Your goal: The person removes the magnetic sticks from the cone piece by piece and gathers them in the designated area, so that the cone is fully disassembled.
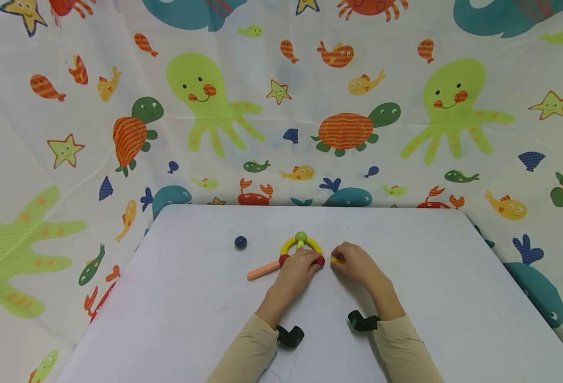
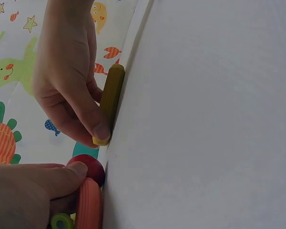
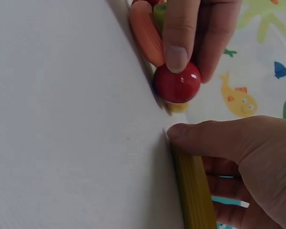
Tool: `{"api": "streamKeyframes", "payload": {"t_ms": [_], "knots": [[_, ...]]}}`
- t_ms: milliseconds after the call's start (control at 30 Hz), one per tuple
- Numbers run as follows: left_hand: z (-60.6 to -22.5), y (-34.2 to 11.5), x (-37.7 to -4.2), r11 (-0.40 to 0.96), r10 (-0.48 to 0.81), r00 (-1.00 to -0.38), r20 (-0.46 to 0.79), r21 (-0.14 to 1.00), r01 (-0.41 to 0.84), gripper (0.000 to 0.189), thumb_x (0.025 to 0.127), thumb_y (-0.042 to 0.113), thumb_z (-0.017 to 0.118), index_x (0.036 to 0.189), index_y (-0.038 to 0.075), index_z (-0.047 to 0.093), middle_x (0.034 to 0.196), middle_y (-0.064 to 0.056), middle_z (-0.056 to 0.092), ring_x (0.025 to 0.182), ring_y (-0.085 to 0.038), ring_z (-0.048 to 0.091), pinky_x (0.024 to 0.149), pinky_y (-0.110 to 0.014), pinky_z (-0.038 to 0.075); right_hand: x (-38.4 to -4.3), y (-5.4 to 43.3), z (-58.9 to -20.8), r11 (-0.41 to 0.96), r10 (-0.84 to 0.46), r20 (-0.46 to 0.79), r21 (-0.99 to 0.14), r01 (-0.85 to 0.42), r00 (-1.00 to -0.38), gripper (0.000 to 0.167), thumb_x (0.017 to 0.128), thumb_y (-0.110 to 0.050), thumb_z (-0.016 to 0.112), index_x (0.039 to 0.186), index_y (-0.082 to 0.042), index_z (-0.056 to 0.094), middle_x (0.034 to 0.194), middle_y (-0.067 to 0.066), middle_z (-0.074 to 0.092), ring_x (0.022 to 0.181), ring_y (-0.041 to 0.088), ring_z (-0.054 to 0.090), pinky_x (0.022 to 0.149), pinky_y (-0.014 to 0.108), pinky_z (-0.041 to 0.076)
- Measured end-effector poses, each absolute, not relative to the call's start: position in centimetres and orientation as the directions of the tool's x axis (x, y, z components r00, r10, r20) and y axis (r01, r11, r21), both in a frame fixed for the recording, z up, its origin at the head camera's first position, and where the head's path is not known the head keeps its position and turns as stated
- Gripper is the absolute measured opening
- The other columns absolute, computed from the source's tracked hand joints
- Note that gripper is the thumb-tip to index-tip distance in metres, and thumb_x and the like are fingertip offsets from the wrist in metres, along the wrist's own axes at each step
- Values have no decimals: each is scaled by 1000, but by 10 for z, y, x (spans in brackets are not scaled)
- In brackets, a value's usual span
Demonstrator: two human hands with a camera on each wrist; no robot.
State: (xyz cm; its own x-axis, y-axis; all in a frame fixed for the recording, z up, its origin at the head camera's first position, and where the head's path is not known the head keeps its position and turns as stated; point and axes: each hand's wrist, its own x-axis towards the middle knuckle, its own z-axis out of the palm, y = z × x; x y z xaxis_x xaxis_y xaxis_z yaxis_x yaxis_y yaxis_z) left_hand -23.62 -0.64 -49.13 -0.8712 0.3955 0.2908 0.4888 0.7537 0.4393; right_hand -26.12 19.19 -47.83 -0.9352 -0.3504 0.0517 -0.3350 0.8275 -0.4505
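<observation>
Head view: on a white table [image 1: 176, 319], the left hand [image 1: 296, 269] pinches a red ball [image 3: 177, 87] of a ring-shaped toy [image 1: 287, 244] — the right hand [image 1: 359, 264], near but apart (at its right), pinches a yellow stick [image 2: 113, 93]. An orange stick [image 1: 263, 269] and dark blue ball [image 1: 240, 242] lie left.

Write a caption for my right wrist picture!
Left hand holds a red ball; right hand holds a yellow stick.
</observation>
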Motion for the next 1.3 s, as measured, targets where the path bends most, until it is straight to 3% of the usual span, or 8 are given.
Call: {"api": "streamKeyframes", "payload": {"t_ms": [267,567,1300], "knots": [[-489,-8,-236,764,381,-887,261,451,461,31,96,23,67,125,13,70,123,-1,71,117,-16,64,102,-33,53,-264,207,-473,821,-329,-62,-512,-253,-942,24,86,-13,76,107,-3,71,97,6,66,87,19,58,90,42,55],[-489,-7,-236,774,380,-889,256,438,457,31,96,24,66,125,14,70,123,0,71,117,-15,63,101,-32,53,-268,216,-471,826,-323,-92,-514,-233,-942,24,88,-10,72,110,-3,71,101,9,66,90,20,58,92,45,54],[-490,-7,-235,770,382,-884,269,437,466,28,96,23,68,122,13,71,120,0,72,115,-15,64,99,-30,53,-314,233,-464,872,-348,64,-344,-348,-935,25,94,-5,66,118,3,69,113,18,65,107,34,60,104,51,49]]}}
